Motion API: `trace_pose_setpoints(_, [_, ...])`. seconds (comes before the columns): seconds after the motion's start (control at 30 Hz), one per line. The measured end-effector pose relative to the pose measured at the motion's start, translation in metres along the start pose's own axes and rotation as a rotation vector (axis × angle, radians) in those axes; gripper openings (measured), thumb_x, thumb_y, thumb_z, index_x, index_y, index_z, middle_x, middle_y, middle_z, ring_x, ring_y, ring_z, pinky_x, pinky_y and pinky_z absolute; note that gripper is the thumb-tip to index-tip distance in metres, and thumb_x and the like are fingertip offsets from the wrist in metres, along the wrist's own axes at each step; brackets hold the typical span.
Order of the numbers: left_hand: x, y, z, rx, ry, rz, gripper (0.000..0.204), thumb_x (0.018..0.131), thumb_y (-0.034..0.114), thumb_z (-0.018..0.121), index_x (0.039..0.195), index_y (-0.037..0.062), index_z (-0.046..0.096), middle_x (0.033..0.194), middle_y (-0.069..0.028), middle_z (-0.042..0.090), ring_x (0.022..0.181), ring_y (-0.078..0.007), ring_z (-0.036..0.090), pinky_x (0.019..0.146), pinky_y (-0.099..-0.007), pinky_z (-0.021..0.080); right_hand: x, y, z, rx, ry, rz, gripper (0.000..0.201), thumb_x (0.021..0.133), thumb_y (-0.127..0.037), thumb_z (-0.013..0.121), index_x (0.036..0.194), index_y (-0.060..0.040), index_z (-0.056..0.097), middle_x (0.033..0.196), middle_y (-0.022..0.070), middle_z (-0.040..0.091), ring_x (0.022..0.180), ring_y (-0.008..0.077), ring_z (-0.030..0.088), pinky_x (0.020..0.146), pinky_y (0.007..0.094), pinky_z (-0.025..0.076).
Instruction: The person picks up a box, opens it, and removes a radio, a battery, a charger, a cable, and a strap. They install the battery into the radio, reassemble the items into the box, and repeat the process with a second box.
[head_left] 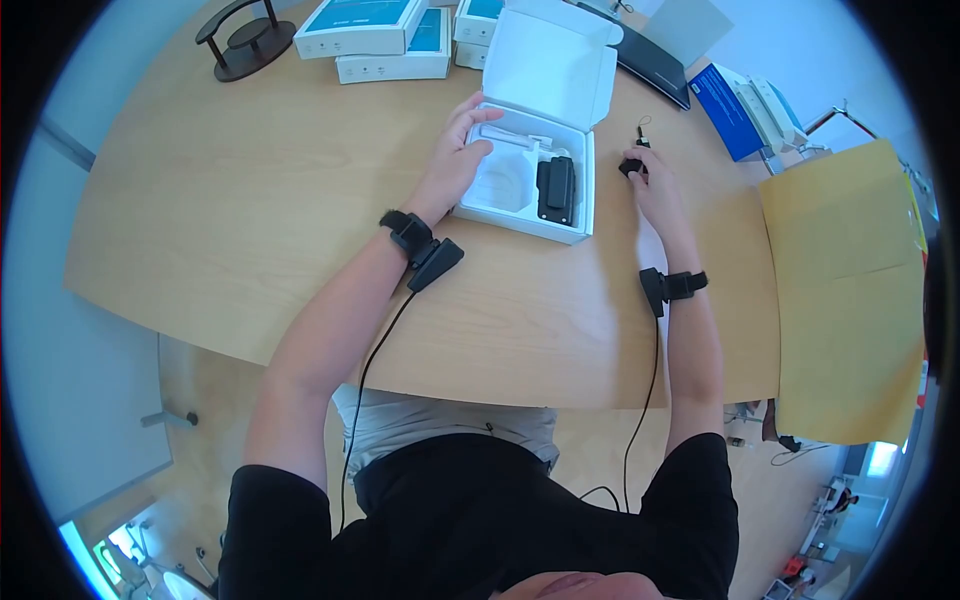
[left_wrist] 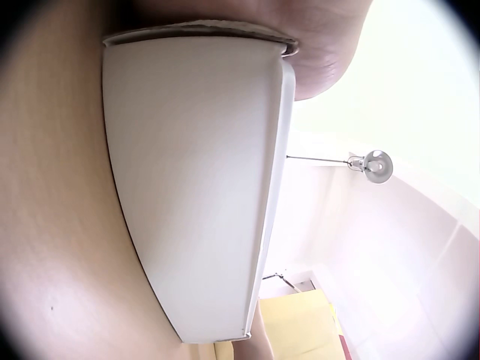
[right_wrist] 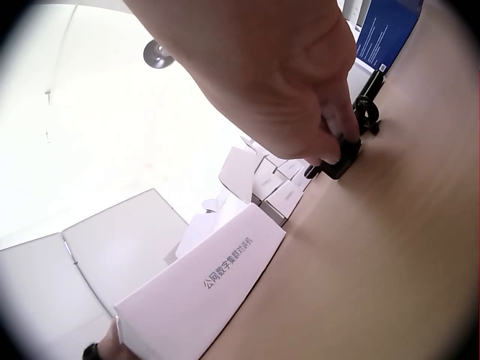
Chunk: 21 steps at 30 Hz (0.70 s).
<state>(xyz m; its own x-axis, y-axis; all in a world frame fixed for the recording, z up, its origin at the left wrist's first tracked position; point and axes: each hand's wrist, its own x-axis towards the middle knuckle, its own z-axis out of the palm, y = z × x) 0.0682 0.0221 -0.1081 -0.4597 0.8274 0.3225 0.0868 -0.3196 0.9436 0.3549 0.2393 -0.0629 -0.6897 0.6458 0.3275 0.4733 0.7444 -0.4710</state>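
An open white box [head_left: 521, 228] sits on the table with its lid raised at the back. Inside lie a black device [head_left: 556, 190] and a white item [head_left: 518, 136] near the back wall. My left hand [head_left: 459, 160] grips the box's left side near the back corner; in the left wrist view the palm [left_wrist: 319, 52] is against the end of the box [left_wrist: 191, 172]. Right of the box, my right hand [head_left: 655, 190] pinches a small black object [head_left: 630, 166] at the table surface. In the right wrist view, the fingertips of this hand [right_wrist: 341, 146] partly cover that object [right_wrist: 343, 163].
White-and-blue boxes [head_left: 395, 66] are stacked at the back. A dark stand [head_left: 245, 62] is at the back left, and a black laptop-like item [head_left: 652, 68] lies behind the box. A blue box [head_left: 728, 112] and yellow sheet [head_left: 850, 290] are on the right. Cables run from both wrists.
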Motion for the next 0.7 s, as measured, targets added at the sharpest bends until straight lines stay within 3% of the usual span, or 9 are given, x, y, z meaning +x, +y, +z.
trace_pose_setpoints(0.23, [0.001, -0.005, -0.001, 0.043, 0.004, 0.018, 0.046, 0.094, -0.002, 0.057, 0.138, 0.0076, 0.067, 0.174, -0.0086, 0.032, 0.161, -0.0234, 0.029, 0.129, -0.0369, 0.026, 0.003, 0.001, 0.001, -0.158, -0.014, -0.024, 0.041, 0.091, 0.005, 0.068, 0.131, -0.0041, 0.068, 0.128, 0.0166, 0.069, 0.105, 0.0343, 0.07, 0.094, 0.0406, 0.056])
trace_pose_setpoints(0.33, [0.0, -0.003, 0.0, 0.059, 0.006, 0.01, 0.044, 0.096, -0.001, 0.057, 0.138, 0.0077, 0.067, 0.173, -0.0082, 0.033, 0.16, -0.0229, 0.03, 0.128, -0.0367, 0.027, 0.008, 0.001, -0.006, -0.148, -0.095, 0.046, 0.04, 0.091, 0.003, 0.071, 0.129, -0.0045, 0.069, 0.127, 0.0155, 0.07, 0.108, 0.0335, 0.07, 0.094, 0.0389, 0.057])
trace_pose_setpoints(0.43, [0.002, -0.006, 0.0, 0.075, 0.014, 0.013, 0.041, 0.1, 0.002, 0.055, 0.138, 0.0078, 0.067, 0.173, -0.0079, 0.034, 0.159, -0.0223, 0.032, 0.127, -0.0363, 0.028, 0.016, 0.011, -0.01, -0.014, -0.05, 0.051, 0.042, 0.091, 0.002, 0.072, 0.132, -0.006, 0.069, 0.129, 0.0119, 0.071, 0.117, 0.03, 0.07, 0.103, 0.0393, 0.056])
trace_pose_setpoints(0.53, [0.003, -0.009, -0.001, 0.064, 0.026, 0.012, 0.038, 0.104, 0.005, 0.052, 0.139, 0.0078, 0.067, 0.172, -0.0076, 0.035, 0.158, -0.0222, 0.033, 0.126, -0.0362, 0.029, 0.015, -0.042, -0.026, 0.301, -0.037, 0.089, 0.043, 0.092, 0.0, 0.073, 0.133, -0.0073, 0.069, 0.131, 0.0078, 0.071, 0.123, 0.0248, 0.068, 0.11, 0.04, 0.054])
trace_pose_setpoints(0.7, [0.002, -0.004, 0.0, 0.075, 0.025, 0.016, 0.037, 0.107, 0.008, 0.047, 0.139, 0.0076, 0.066, 0.171, -0.0074, 0.036, 0.156, -0.0229, 0.035, 0.125, -0.0365, 0.03, 0.005, -0.113, -0.02, 0.52, -0.186, -0.094, 0.042, 0.092, -0.001, 0.075, 0.133, -0.0065, 0.068, 0.131, 0.0064, 0.071, 0.125, 0.0214, 0.067, 0.111, 0.0391, 0.055])
